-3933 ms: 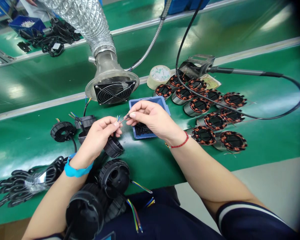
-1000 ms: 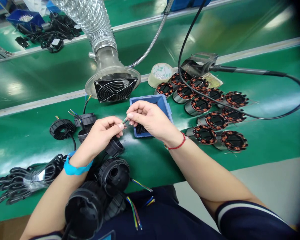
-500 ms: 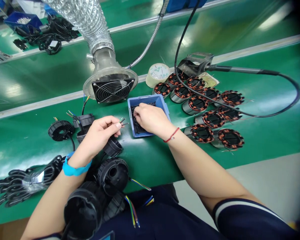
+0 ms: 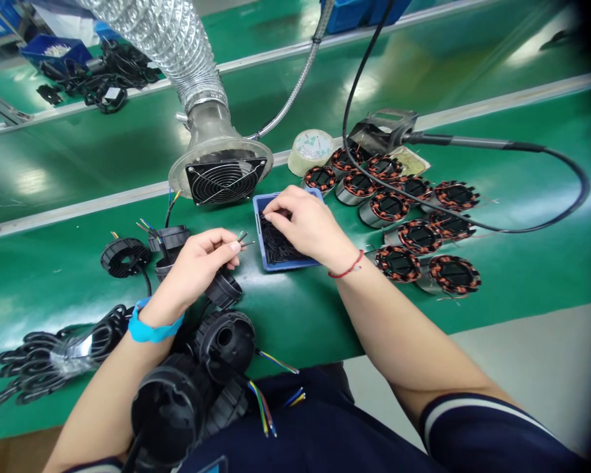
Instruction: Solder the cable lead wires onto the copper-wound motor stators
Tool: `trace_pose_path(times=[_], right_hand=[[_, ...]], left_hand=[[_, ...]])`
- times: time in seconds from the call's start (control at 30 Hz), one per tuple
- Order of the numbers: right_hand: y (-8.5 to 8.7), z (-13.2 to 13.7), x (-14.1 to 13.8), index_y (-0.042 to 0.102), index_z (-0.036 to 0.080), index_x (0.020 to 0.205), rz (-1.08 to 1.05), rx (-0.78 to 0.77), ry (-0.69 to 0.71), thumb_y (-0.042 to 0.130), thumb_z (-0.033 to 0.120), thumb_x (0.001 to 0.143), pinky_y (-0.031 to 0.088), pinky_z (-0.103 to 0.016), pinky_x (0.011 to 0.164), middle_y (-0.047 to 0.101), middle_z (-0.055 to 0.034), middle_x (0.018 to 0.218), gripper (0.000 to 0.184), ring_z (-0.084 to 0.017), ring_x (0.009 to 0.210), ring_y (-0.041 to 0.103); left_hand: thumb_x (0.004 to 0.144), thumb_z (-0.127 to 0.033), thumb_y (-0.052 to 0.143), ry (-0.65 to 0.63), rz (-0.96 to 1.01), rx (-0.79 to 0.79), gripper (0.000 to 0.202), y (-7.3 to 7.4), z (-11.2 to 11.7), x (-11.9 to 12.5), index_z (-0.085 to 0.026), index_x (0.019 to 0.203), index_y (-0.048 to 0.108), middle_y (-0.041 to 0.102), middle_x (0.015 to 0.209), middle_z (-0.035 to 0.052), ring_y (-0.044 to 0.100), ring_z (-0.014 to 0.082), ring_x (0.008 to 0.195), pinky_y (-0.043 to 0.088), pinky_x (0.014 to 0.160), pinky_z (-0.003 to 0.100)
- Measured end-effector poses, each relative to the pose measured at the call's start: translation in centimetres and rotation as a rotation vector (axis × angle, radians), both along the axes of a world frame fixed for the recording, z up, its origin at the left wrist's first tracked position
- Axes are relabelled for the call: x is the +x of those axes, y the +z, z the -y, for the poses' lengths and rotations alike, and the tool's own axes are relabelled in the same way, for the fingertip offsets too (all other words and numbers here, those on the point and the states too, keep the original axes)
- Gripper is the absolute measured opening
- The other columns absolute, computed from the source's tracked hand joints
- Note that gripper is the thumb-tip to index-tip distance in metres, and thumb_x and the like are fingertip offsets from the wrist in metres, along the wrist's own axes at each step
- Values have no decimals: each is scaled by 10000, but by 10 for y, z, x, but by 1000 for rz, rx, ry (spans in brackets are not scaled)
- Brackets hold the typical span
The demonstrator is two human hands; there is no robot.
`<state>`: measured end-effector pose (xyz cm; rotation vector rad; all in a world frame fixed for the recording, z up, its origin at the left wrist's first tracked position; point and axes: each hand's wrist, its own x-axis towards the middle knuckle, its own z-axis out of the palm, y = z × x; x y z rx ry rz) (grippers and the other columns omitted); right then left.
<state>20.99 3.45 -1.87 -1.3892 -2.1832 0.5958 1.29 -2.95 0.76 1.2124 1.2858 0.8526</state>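
My left hand (image 4: pixel 209 259), with a blue band at its wrist, pinches a few thin wires (image 4: pixel 245 238); dark sleeves cover part of them, and some green shows. To its right stands a blue bin (image 4: pixel 290 266) full of short black tube pieces (image 4: pixel 278 244). Over that bin is my right hand (image 4: pixel 303 220), thumb and fingers drawn together at the far left of the pile; whatever is between the fingertips is too small to make out. Black round housings (image 4: pixel 225 338) with coloured wire ends lie below and around my left hand.
Stators with copper windings (image 4: pixel 401 263) stand in rows on the right, under a looping black cable (image 4: pixel 526 230). A tape roll (image 4: pixel 311 148) and a fan under a duct hood (image 4: pixel 226 180) are behind the bin. Coiled black cables (image 4: pixel 64 355) lie at left.
My right hand has risen slightly within the bin and shifted a little right, uncovering more black tube pieces. My left hand stays nearly still with the wires.
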Motion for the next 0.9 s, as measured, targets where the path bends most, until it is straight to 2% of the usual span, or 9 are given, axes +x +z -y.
trace_pose_path(times=[0.07, 0.17, 0.27, 0.4, 0.63, 0.77, 0.9], right_hand=[[4, 0, 3, 691, 173, 806, -264, -18, 37, 600, 167, 849, 476, -322, 860, 680, -56, 920, 101, -186, 915, 620], [9, 5, 2, 676, 164, 814, -616, -206, 120, 644, 241, 832, 508, -303, 770, 694, -36, 836, 85, -160, 800, 632], [15, 13, -2, 677, 148, 841, -778, -392, 223, 665, 290, 834, 512, -266, 687, 694, -26, 766, 143, -134, 708, 630], [19, 19, -6, 674, 148, 814, -785, -401, 252, 657, 238, 831, 509, -240, 662, 703, -25, 780, 93, -119, 708, 634], [16, 19, -5, 677, 154, 808, -734, -363, 245, 637, 229, 825, 500, -252, 670, 705, -22, 792, 87, -124, 719, 624], [15, 20, -7, 673, 161, 783, -756, -385, 240, 648, 264, 823, 482, -249, 649, 694, -14, 764, 113, -120, 689, 602], [15, 21, -10, 656, 162, 720, -749, -391, 220, 702, 374, 807, 427, -234, 571, 659, 1, 681, 234, -107, 612, 545]], left_hand=[[778, -319, 670, -7, -6, -1, 167, 0, 0, 1, -169, 717, 631, 602, 610, -22, 519, 105, 580, 404, 597, 235], [788, -322, 667, -23, -23, 2, 171, -1, -1, 1, -168, 722, 640, 600, 613, -22, 519, 106, 585, 404, 600, 234], [794, -319, 667, -44, -27, 5, 173, -1, -1, 1, -166, 718, 642, 598, 617, -22, 520, 105, 595, 404, 608, 231], [796, -313, 664, -61, -26, 4, 179, 0, 0, 1, -164, 701, 635, 592, 621, -21, 517, 104, 609, 404, 624, 229], [789, -324, 659, -59, -53, 14, 197, 2, 1, 3, -168, 675, 625, 587, 612, -15, 514, 115, 607, 410, 632, 242], [784, -315, 659, -67, -72, 27, 190, 2, 0, 4, -168, 666, 629, 587, 606, -17, 512, 115, 603, 410, 626, 242], [795, -295, 649, -101, -106, 49, 185, 1, 0, 4, -165, 664, 636, 589, 605, -22, 507, 106, 601, 402, 620, 232]])
